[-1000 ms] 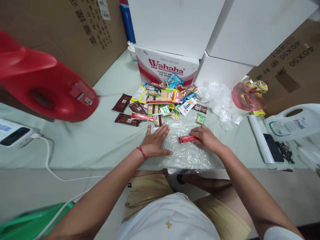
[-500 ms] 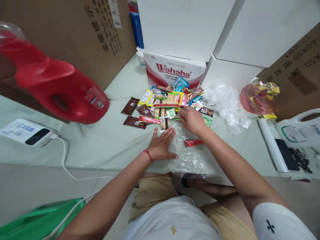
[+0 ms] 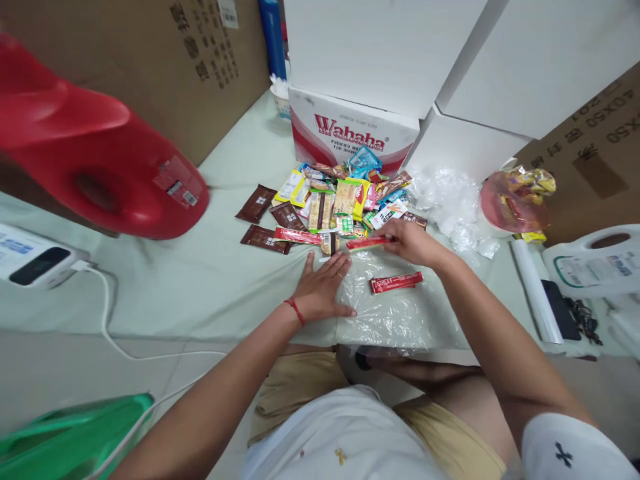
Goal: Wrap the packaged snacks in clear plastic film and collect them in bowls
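Note:
My left hand [image 3: 323, 290] lies flat with fingers spread on the left side of a clear plastic sheet [image 3: 385, 320]. In my right hand [image 3: 413, 241] is one end of a red stick packet [image 3: 367, 244], pinched between thumb and fingers just above the sheet. Further red stick packets [image 3: 397, 283] rest on the sheet below it. Beyond my hands spreads a heap of wrapped snacks, with a yellow-edged biscuit pack [image 3: 350, 197], brown sachets [image 3: 265, 239] and another red stick packet [image 3: 299, 236] at its near edge.
A large red jug [image 3: 120, 160] stands at left by a white device [image 3: 37, 257] with a cable. Behind the heap is a Wahaha box [image 3: 353, 130]. Crumpled clear plastic [image 3: 447, 207], a red-lidded tub [image 3: 510, 203], a film roll [image 3: 536, 293] and a white jug [image 3: 595, 260] are at right.
A red stick packet has come out of the snack heap in my right hand, which has moved slightly right and nearer me. My left hand stays on the sheet. The view has shifted a little.

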`<action>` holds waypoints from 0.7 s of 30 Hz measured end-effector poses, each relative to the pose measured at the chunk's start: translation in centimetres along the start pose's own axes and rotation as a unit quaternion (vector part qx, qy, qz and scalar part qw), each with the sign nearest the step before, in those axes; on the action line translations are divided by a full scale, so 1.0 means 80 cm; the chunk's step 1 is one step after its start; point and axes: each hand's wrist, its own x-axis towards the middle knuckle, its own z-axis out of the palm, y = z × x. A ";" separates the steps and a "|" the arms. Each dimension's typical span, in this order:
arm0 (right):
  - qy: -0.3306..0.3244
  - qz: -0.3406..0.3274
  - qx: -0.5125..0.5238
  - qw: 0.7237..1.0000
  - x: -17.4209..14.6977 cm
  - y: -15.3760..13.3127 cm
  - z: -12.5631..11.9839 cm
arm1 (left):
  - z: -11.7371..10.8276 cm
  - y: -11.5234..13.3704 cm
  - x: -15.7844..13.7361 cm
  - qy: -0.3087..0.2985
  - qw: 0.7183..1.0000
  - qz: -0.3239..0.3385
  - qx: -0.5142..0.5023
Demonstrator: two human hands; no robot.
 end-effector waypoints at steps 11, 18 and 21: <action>-0.126 0.049 0.045 0.990 -0.062 0.027 0.014 | 0.000 0.000 0.000 -0.012 1.000 -0.013 -0.007; -0.017 -0.004 -0.098 0.995 0.053 -0.075 0.057 | -0.001 0.001 0.001 -0.004 1.000 -0.013 -0.009; 0.044 -0.011 -0.159 0.986 0.111 -0.120 0.095 | -0.002 0.000 -0.001 -0.001 1.000 -0.014 -0.002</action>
